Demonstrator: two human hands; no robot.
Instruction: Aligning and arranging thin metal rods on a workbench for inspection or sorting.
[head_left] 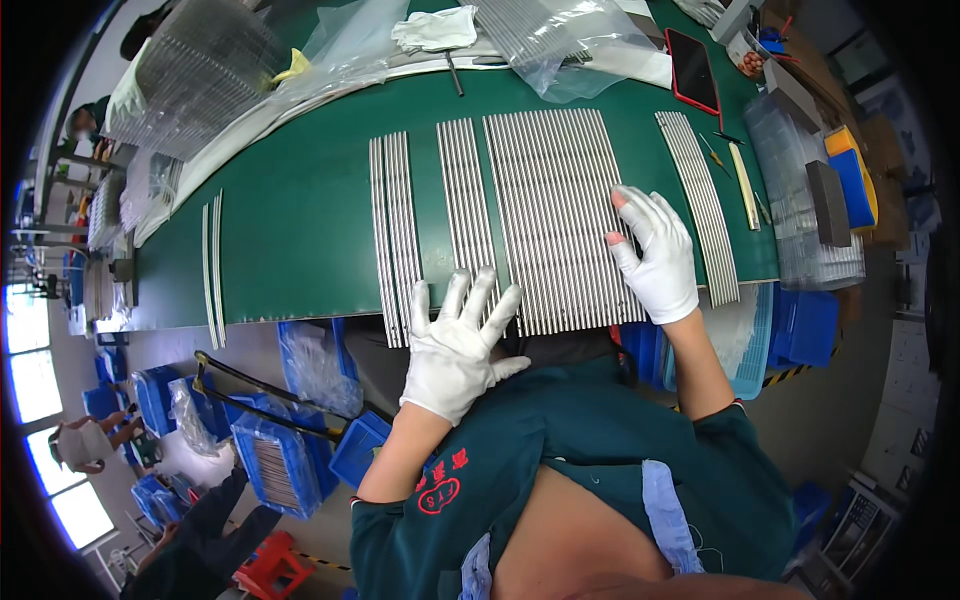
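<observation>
Thin silvery metal rods lie side by side in groups on a green table. The widest group is in the middle, with a narrower group just left of it and another group further left. My left hand, in a white glove, has its fingers spread over the near ends of the narrower groups. It grips nothing that I can see. My right hand, gloved with thumb tip and a fingertip bare, rests at the right edge of the widest group, thumb and fingers apart. Further right lies a separate group of rods.
Two rods lie alone at the far left. Along the back are clear plastic bags, a white cloth and a red-edged phone. Clear plastic boxes stand at the right. Blue bins sit below the table.
</observation>
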